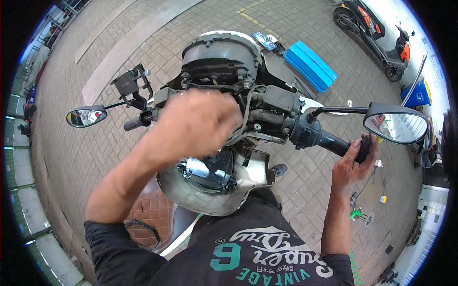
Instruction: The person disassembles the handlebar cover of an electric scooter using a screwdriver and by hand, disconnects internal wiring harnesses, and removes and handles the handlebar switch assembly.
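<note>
My left hand (202, 121) is smeared by motion over the middle of the scooter's handlebar, and its fingers cannot be made out. Behind it the round headlight housing (220, 57) stands with its dark back showing. At the right end of the bar, my right hand (355, 164) has its fingers around the tip of the black grip (334, 144). The right mirror (398, 125) sits just above that hand. Below my left hand lies the open white body panel (210, 202) with dark parts inside it.
A blue toolbox (310, 66) stands on the brick floor beyond the bar. Farther back at the right are an orange and black scooter (400, 50) and a blue bin (418, 94). A phone holder (128, 83) and the left mirror (87, 116) jut out on the left.
</note>
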Tool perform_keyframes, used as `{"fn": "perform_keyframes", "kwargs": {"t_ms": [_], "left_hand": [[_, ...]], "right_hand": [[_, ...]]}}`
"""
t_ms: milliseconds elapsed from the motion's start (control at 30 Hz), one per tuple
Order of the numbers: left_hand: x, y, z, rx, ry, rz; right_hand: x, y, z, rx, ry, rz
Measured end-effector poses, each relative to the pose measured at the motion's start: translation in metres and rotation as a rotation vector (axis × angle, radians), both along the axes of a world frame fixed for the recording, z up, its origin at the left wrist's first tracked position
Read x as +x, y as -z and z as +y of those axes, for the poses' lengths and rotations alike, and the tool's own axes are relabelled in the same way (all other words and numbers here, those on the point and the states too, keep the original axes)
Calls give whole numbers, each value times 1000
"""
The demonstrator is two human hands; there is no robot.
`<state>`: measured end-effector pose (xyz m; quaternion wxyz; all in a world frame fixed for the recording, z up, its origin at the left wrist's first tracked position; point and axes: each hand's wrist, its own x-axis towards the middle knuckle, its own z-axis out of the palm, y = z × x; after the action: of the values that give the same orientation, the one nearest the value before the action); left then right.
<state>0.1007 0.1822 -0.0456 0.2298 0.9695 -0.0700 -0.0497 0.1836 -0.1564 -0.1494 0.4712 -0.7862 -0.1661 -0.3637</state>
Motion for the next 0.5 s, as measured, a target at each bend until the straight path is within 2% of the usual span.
{"fn": "perform_keyframes", "kwargs": {"t_ms": [33,67,100,167,200,300,500], "left_hand": [[-8,-9,-10,-174,132,206],[-16,-1,-18,-222,208,314],[-22,12,-23,-132,213,364],[-23,41,-12,-227,95,311],[-23,31,-8,-287,10,357],[-37,40,6,51,-44,40],[-29,60,20,294,-139,-158]], "right_hand": [[0,-2,0,-1,3,26],[1,-2,-1,-1,-11,29],[2,-2,-3,2,-27,32],[2,-3,-2,-14,-50,33],[1,-4,0,-33,-47,28],[-5,-12,-1,-120,-3,51],[0,-10,2,-109,-45,-3]]}}
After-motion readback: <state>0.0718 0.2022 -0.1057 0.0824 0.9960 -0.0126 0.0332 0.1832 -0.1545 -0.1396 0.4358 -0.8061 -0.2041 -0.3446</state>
